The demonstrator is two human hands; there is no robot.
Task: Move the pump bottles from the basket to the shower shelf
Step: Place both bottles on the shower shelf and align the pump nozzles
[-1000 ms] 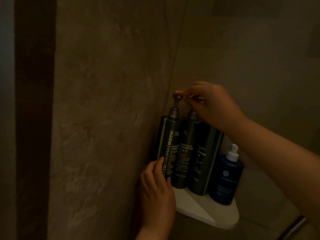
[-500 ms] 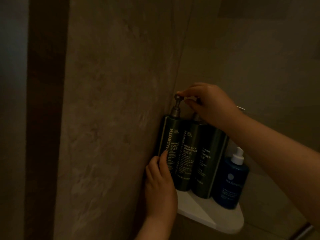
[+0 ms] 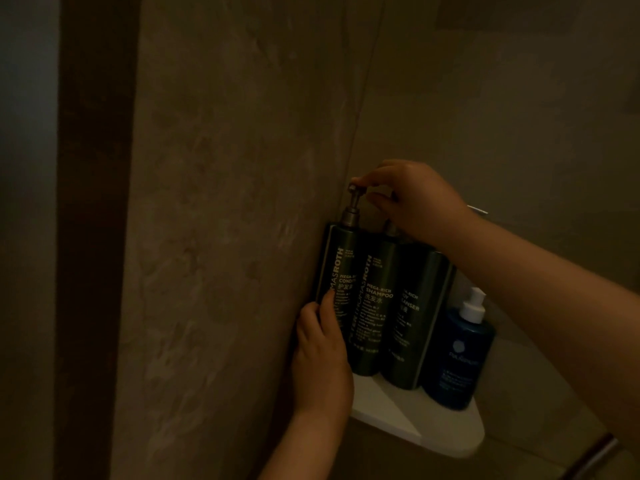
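Three tall dark green pump bottles stand upright side by side on the white corner shower shelf [image 3: 398, 415]: a conditioner bottle [image 3: 337, 261] against the left wall, a shampoo bottle [image 3: 372, 306] and a body cleanser bottle [image 3: 414, 317]. My left hand [image 3: 320, 358] grips the lower side of the conditioner bottle. My right hand [image 3: 412, 199] pinches the conditioner's pump head [image 3: 355, 190] from above and hides the other two pump heads. No basket is in view.
A shorter blue bottle with a white pump [image 3: 457, 355] stands at the right end of the shelf. Stone walls meet in the corner behind the bottles. A metal bar [image 3: 595, 455] shows at the bottom right. A dark vertical strip [image 3: 93, 237] runs down the left.
Both hands keep their hold on the conditioner bottle. My left fingers have slid slightly higher on the bottle's side. The bottles have not visibly shifted on the shelf.
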